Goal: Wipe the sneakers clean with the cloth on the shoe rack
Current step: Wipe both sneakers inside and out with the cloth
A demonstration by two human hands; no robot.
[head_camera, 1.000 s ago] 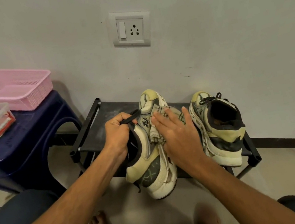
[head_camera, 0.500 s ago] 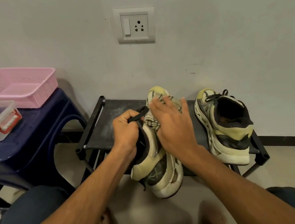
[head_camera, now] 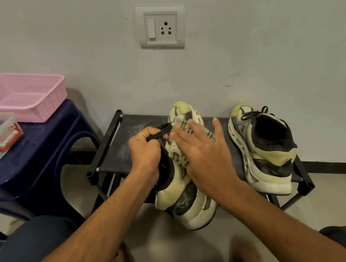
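Against the pale wall [head_camera: 267, 46] stands the low black shoe rack [head_camera: 120, 148], and we are midway through wiping the first sneaker [head_camera: 191, 207], tipped over the rack's front edge. Our left hand [head_camera: 146, 153] has its fingers [head_camera: 145, 135] curled tight round that sneaker's black collar; our right hand [head_camera: 203, 155] lies straight-fingered, pressing the cloth [head_camera: 178, 153] onto its side. The second sneaker [head_camera: 265, 156] sits at the rack's right end. Next, we judge, comes rubbing toward the heel, then swapping shoes.
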